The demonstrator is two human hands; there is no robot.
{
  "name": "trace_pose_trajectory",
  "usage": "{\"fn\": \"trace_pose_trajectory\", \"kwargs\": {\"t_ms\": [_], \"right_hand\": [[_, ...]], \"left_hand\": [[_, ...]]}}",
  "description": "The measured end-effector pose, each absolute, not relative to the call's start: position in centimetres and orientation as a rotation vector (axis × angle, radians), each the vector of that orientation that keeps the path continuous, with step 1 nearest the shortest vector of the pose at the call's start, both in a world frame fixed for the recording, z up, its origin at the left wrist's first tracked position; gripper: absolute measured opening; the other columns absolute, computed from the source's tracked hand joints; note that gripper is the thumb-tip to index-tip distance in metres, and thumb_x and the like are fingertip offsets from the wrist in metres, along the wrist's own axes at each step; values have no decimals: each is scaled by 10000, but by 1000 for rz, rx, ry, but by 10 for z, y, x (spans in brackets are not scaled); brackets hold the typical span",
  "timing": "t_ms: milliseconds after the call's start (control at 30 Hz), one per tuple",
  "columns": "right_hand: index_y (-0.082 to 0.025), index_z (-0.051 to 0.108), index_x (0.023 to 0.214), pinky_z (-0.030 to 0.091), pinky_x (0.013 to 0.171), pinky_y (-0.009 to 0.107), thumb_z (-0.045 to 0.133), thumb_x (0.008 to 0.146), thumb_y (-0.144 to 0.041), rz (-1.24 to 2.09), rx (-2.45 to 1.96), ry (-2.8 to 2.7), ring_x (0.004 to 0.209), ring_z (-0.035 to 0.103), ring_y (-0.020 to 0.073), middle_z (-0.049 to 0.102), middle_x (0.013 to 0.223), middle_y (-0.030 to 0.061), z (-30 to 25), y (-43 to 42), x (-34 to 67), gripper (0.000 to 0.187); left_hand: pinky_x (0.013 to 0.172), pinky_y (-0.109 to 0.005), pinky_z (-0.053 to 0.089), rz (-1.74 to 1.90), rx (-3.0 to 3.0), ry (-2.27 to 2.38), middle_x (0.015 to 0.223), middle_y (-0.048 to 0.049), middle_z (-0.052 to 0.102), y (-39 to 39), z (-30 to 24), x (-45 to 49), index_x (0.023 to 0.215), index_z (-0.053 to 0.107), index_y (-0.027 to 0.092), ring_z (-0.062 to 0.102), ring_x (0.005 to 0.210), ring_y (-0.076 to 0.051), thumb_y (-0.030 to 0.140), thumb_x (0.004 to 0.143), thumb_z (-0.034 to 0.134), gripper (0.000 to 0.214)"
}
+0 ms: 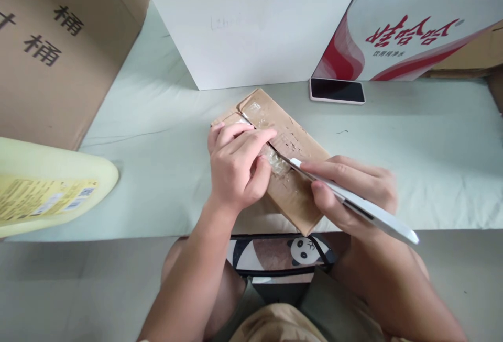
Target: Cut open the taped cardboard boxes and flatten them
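Note:
A small brown cardboard box (302,140) lies slanted near the front edge of the green-covered surface. Clear tape (278,164) and scuff marks run along the seam on its top. Pressed onto the box's upper left part, my left hand (236,166) grips it with bent fingers, thumb close to the seam. My right hand (353,187) is closed around a white utility knife (373,215). The knife tilts down to the left, and its blade tip meets the taped seam, a little right of my left thumb. Whatever lies inside the box is hidden.
A large white box (255,28) stands behind, beside a red-and-white carton (401,33) with a phone (338,91) before it. At left are a big brown carton (58,59) and a pale yellow bottle (55,185). A panda-print item (275,254) sits below the edge.

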State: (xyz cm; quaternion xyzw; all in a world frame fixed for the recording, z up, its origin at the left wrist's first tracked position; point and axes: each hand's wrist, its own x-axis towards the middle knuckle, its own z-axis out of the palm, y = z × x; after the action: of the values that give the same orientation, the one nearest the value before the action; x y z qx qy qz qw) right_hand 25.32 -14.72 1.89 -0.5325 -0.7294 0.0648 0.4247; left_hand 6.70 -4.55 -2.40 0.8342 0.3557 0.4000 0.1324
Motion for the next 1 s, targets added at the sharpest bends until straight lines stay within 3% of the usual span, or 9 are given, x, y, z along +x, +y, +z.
{"fn": "trace_pose_trajectory", "kwargs": {"t_ms": [533,800,1000], "right_hand": [[-277,748,974,538,576,287,697,935,-169,146,-1383,-1772,600,661,147,752,778,15,17,-160,253,125],[-238,758,986,503,507,275,616,978,-222,110,-1302,-1650,544,615,128,736,755,11,2,-158,252,143],[-243,758,994,501,526,279,599,990,-240,130,-1279,-1619,563,618,126,746,781,23,3,-162,251,159]], "left_hand": [[1124,-551,379,1251,2434,1000,926,-29,826,-47,-25,68,1127,759,285,692,1082,-322,219,855,517,370],[1083,-486,408,1441,2396,909,1043,-20,824,-45,-30,70,1111,709,266,713,1064,-284,214,868,527,308],[1043,-508,440,1486,2413,829,1027,-45,786,-42,-30,68,1137,700,277,680,1072,-301,222,883,529,312]]}}
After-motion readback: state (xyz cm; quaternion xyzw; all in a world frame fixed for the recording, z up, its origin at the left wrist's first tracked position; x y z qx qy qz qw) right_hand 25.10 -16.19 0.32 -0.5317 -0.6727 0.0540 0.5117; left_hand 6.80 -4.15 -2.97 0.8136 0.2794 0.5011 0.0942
